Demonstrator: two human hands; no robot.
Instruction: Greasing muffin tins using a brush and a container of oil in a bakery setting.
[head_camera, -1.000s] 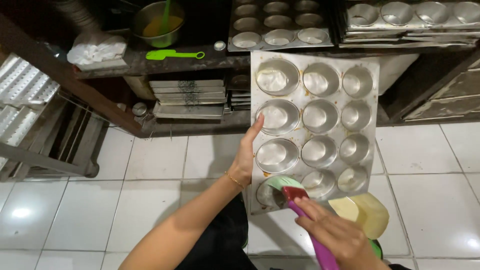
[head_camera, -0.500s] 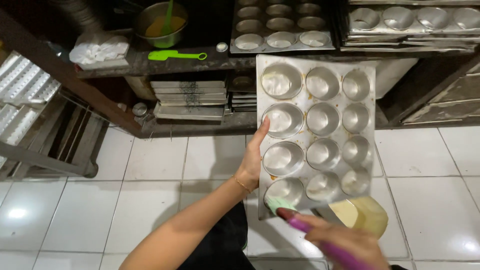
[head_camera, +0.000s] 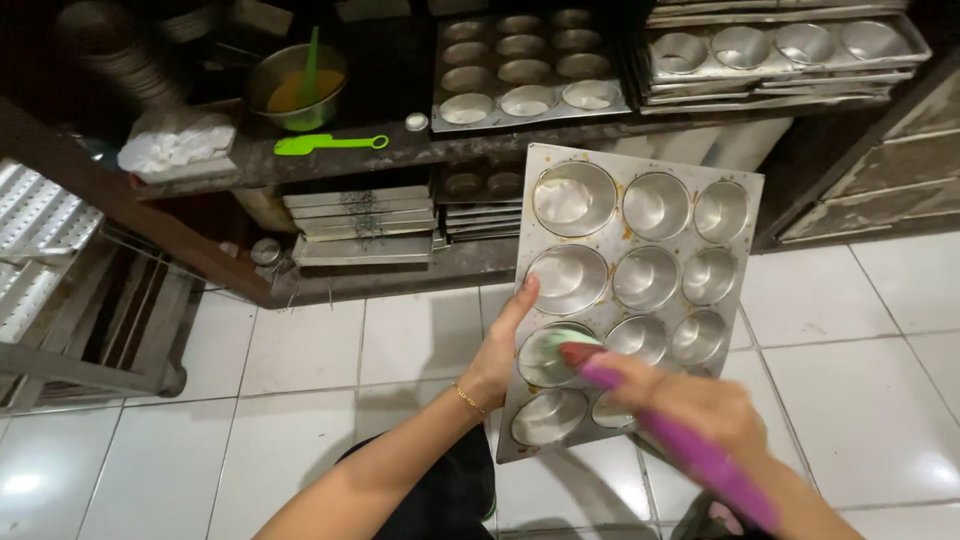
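The right hand (head_camera: 700, 405) is closed around a purple-handled silicone brush (head_camera: 640, 410), whose pale green head sits in a cup just beyond its fingers. The left hand (head_camera: 500, 350) grips the left edge of the twelve-cup silver metal muffin tray (head_camera: 640, 290), thumb lying on its face. Farther off, a green plastic spatula (head_camera: 325, 144) lies on the dark table (head_camera: 400, 155) beside a steel bowl of yellow oil (head_camera: 295, 85).

One camera only, worn on the person's head, looking steeply down and forward. It sits close above the muffin tray (head_camera: 640, 290), held at centre, with the white tiled floor (head_camera: 300, 400) below. The dark counter (head_camera: 400, 150) runs across 12 o'clock; both forearms enter from 6 o'clock.
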